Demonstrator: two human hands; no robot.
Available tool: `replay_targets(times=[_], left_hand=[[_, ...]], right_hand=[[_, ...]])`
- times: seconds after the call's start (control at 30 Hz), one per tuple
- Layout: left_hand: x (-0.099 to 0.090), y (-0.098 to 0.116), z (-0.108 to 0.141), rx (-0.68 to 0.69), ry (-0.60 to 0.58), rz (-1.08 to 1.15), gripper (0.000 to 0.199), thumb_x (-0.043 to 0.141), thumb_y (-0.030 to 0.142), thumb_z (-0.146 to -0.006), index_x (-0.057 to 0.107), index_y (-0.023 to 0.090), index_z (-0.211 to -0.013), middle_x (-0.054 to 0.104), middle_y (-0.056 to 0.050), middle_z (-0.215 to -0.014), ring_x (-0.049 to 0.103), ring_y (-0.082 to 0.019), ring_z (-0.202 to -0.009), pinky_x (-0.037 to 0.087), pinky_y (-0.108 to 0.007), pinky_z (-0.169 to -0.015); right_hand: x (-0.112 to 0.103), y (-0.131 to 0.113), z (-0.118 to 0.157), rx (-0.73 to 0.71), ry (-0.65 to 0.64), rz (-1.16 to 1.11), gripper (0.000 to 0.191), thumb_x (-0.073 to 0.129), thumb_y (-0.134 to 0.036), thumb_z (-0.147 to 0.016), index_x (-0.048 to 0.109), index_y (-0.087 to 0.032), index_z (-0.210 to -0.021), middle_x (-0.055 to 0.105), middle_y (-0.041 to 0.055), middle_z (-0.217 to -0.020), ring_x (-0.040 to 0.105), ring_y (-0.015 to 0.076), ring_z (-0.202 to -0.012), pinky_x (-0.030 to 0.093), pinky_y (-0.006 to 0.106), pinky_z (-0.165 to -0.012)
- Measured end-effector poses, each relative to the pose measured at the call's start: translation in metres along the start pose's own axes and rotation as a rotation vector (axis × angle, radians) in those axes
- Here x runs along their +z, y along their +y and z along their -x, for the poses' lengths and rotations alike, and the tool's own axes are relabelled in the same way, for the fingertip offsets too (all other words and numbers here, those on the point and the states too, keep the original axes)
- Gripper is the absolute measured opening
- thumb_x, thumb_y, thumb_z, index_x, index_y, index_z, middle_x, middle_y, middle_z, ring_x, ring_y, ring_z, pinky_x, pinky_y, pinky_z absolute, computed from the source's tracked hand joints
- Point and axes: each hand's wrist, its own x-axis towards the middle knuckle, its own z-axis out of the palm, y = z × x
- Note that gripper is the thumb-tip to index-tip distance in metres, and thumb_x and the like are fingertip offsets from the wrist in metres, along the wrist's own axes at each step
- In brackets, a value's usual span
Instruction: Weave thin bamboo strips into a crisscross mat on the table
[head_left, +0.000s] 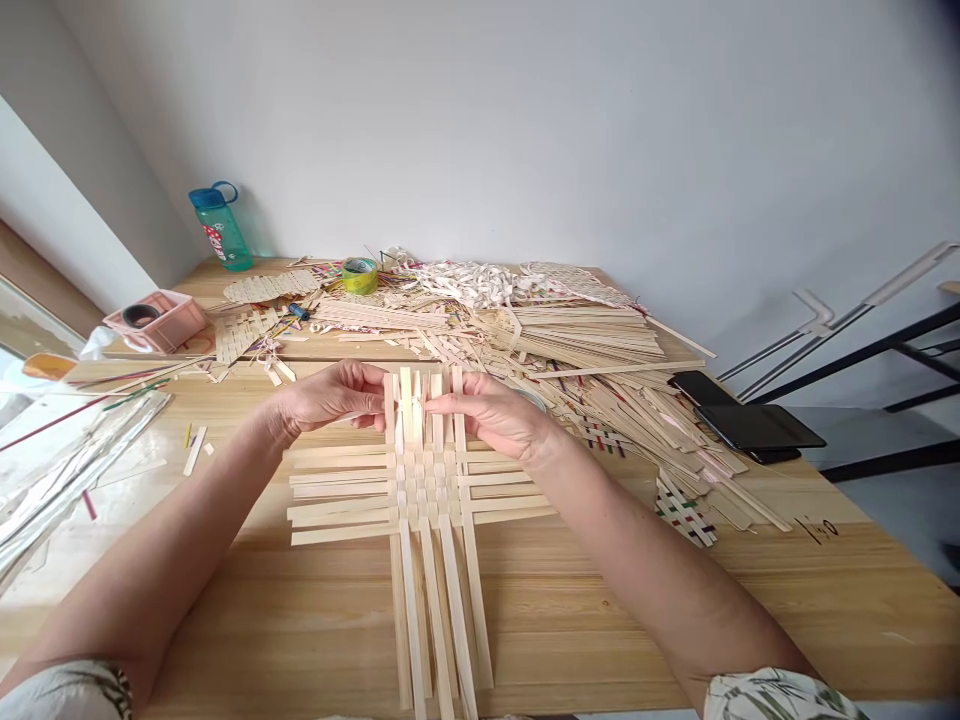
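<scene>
A cross-shaped weave of pale flat wooden strips [425,490] is before me over the table, its middle interlaced in a checker pattern and its loose ends reaching out on all four sides. At the upper left of its far ends, my left hand [341,395] pinches the outer strips between thumb and fingers. My right hand [491,405] grips the far strips from the other side, thumb lying across them and fingers behind. Some fingertips are hidden by the strips. The long near ends point toward me.
Bundled pale strips [585,335] and scraps pile across the back. A roll of green-yellow tape [360,276], a teal bottle [223,228] and a pink basket [176,322] stand at back left. Dark phones or tablets [757,420] lie right, near small woven pieces [684,510]. Clear plastic [75,480] covers the left.
</scene>
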Motion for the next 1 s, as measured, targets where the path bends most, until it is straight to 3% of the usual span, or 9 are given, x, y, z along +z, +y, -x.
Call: replay_targets(times=[0.17,0.3,0.53,0.67,0.83,1.0], left_hand=[[0.005,0.009,0.006,-0.016,0.007,-0.093,0.027,0.081,0.034,-0.075,0.069,0.010,-0.079,0.064,-0.002,-0.066,0.047,-0.005,-0.050,0.034,-0.019,-0.048],[0.008,0.013,0.010,-0.062,0.047,-0.110,0.025,0.079,0.033,-0.074,0.068,0.011,-0.074,0.057,0.002,-0.057,0.046,-0.006,-0.051,0.036,-0.020,-0.052],[0.007,0.008,0.007,-0.112,0.039,-0.178,0.027,0.077,0.034,-0.077,0.067,0.011,-0.064,0.059,0.000,-0.051,0.048,-0.008,-0.050,0.039,-0.020,-0.054],[0.006,0.001,0.005,-0.099,0.028,-0.164,0.028,0.077,0.037,-0.079,0.071,0.011,-0.070,0.062,-0.002,-0.057,0.055,-0.009,-0.055,0.043,-0.020,-0.056],[-0.006,0.010,0.015,-0.122,0.009,-0.160,0.029,0.075,0.041,-0.081,0.071,0.012,-0.083,0.069,-0.006,-0.077,0.059,-0.010,-0.056,0.043,-0.020,-0.051],[-0.024,0.024,0.027,-0.178,0.022,-0.346,0.023,0.076,0.035,-0.078,0.073,0.013,-0.079,0.064,-0.002,-0.063,0.049,-0.007,-0.046,0.039,-0.018,-0.046]], right_hand=[[0.000,0.004,-0.002,-0.062,0.071,0.061,0.021,0.085,-0.033,-0.068,0.077,-0.020,-0.083,0.078,0.0015,-0.088,0.070,0.0154,-0.084,0.053,0.030,-0.085],[-0.002,0.008,-0.005,-0.108,0.108,0.107,0.020,0.085,-0.036,-0.068,0.076,-0.020,-0.074,0.076,0.0016,-0.082,0.070,0.0161,-0.085,0.053,0.030,-0.085],[-0.001,0.012,-0.003,-0.068,0.114,0.182,0.024,0.082,-0.041,-0.072,0.079,-0.021,-0.085,0.078,0.0059,-0.094,0.072,0.0212,-0.091,0.055,0.033,-0.081],[0.001,0.013,-0.004,-0.103,0.075,0.184,0.024,0.082,-0.042,-0.073,0.080,-0.023,-0.087,0.078,0.0048,-0.096,0.072,0.0209,-0.092,0.054,0.037,-0.089],[-0.005,0.011,-0.007,-0.138,0.154,0.174,0.023,0.086,-0.043,-0.068,0.079,-0.023,-0.077,0.078,0.0031,-0.087,0.072,0.0206,-0.090,0.052,0.039,-0.096],[-0.012,0.010,-0.009,-0.151,0.213,0.156,0.024,0.086,-0.042,-0.067,0.080,-0.022,-0.080,0.079,0.0032,-0.088,0.071,0.0213,-0.097,0.049,0.037,-0.099]])
